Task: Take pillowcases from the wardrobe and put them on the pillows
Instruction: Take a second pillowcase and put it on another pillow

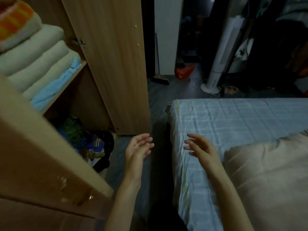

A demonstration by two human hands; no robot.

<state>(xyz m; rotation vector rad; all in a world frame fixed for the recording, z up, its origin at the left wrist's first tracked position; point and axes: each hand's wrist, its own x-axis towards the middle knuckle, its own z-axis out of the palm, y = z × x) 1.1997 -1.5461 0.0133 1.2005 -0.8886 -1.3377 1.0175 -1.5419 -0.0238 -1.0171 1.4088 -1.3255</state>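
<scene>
The wooden wardrobe (106, 55) stands open on the left. On its shelf lies a stack of folded pale linens (35, 64), with a light blue piece (55, 85) at the bottom and an orange striped one (15, 22) on top. A bare beige pillow (270, 177) lies on the bed at the lower right. My left hand (138, 149) hovers over the floor between wardrobe and bed, palm up, fingers relaxed, holding nothing. My right hand (200, 147) hangs over the bed's edge, fingers spread, also empty.
The bed (233, 117) with a light blue checked sheet fills the right side. Crumpled clothes (90, 144) lie in the wardrobe's lower compartment. Beyond the dark floor stand a broom (160, 75), a white tower fan (218, 64), an orange bag (184, 70) and hanging clothes (275, 55).
</scene>
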